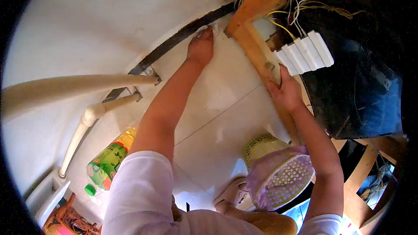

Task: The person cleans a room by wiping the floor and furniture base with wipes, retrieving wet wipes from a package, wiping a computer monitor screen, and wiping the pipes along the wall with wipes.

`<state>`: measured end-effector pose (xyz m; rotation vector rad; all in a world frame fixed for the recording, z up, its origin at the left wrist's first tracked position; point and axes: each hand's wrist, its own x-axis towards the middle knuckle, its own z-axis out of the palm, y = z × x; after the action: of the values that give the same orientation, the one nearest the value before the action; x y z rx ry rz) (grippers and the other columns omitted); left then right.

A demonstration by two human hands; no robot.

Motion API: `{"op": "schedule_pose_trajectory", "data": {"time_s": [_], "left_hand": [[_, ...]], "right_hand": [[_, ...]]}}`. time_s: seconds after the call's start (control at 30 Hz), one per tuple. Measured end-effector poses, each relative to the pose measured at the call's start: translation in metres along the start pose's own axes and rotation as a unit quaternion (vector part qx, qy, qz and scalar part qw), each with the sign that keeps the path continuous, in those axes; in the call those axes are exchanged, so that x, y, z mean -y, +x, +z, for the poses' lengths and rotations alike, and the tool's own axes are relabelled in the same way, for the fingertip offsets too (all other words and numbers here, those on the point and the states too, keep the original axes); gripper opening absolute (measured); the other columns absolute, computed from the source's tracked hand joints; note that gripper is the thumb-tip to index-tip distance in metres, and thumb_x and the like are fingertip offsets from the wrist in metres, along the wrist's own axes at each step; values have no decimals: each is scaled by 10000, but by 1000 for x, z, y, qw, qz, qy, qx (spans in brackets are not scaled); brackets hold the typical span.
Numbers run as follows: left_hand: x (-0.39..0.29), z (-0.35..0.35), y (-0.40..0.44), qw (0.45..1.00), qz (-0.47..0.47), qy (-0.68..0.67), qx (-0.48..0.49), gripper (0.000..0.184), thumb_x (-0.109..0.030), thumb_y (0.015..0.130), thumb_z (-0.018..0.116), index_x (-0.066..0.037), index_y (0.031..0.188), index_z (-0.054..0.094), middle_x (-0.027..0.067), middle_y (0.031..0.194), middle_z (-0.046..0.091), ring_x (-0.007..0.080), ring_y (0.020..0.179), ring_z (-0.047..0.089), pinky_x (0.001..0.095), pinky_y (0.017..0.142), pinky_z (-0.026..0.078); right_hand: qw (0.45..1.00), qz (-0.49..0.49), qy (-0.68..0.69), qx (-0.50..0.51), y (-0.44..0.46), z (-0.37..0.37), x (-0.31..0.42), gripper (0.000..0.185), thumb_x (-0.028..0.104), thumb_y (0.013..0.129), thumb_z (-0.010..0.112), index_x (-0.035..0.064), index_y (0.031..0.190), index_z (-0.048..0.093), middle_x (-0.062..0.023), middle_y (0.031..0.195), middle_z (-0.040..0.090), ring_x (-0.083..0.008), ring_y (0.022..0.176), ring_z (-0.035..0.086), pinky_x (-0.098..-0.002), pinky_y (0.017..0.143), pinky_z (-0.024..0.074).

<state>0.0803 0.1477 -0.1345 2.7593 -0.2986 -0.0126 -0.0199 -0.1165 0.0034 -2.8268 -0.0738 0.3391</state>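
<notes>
My left hand (201, 47) reaches down to the floor beside the dark baseboard (170, 39). Its fingers are closed over a pale, crumpled wipe (215, 29), mostly hidden under them; whether it is cloth or paper I cannot tell. On the other side, my right hand (288, 90) grips the low wooden rail (257, 52) of a piece of furniture, thumb on top of it. Close by that hand stands a white ribbed box (307, 52) with white and yellow cables running into it.
Two cream pipes (82, 91) run along the wall at left. A bottle of yellow liquid with a green cap (106, 165) lies on the tiled floor (213, 100). A perforated bin with a purple liner (278, 169) stands near my foot. A black panel (357, 87) is at right.
</notes>
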Motion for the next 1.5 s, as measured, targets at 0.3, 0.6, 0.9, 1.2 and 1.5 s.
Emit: {"op": "schedule_pose_trajectory", "data": {"time_s": [0.3, 0.6, 0.9, 1.2, 1.5], "left_hand": [[6, -6, -14, 970, 76, -147, -178, 360, 45, 762, 529, -94, 1077, 633, 49, 1154, 567, 280, 1129, 478, 362, 928, 446], [-30, 40, -28, 943, 39, -311, -114, 298, 65, 707, 554, -47, 965, 652, 92, 1015, 592, 303, 997, 511, 359, 877, 443], [-23, 33, -99, 906, 246, -339, 55, 186, -65, 785, 554, -76, 949, 641, 114, 1017, 585, 289, 1029, 513, 385, 938, 394], [43, -8, -69, 921, 114, 373, -9, 413, -116, 840, 498, 59, 1213, 531, 209, 1305, 424, 347, 1143, 453, 403, 907, 439], [65, -16, -116, 836, -87, 486, 238, 469, -147, 877, 500, 103, 1271, 454, 297, 1280, 413, 399, 1082, 508, 456, 857, 445]], "right_hand": [[1000, -28, -2, -1, -1, -1, 3, 523, 230, 819, 640, 46, 1237, 384, -252, 939, 616, -436, 850, 593, -500, 742, 468], [1000, 4, -11, 11, 7, 3, -1, 512, 299, 825, 639, 55, 1221, 427, -256, 946, 619, -431, 859, 600, -489, 754, 480], [1000, -11, -15, -23, 1, 4, -5, 511, 240, 806, 626, 76, 1247, 428, -246, 918, 627, -411, 853, 603, -450, 746, 480], [999, 29, -23, 5, 0, 5, 1, 534, 255, 807, 629, 79, 1264, 414, -242, 932, 633, -408, 857, 608, -451, 743, 483], [1000, -3, 24, -4, -6, -2, 7, 583, 212, 810, 630, 91, 1316, 366, -244, 980, 626, -414, 926, 597, -456, 786, 477]]}}
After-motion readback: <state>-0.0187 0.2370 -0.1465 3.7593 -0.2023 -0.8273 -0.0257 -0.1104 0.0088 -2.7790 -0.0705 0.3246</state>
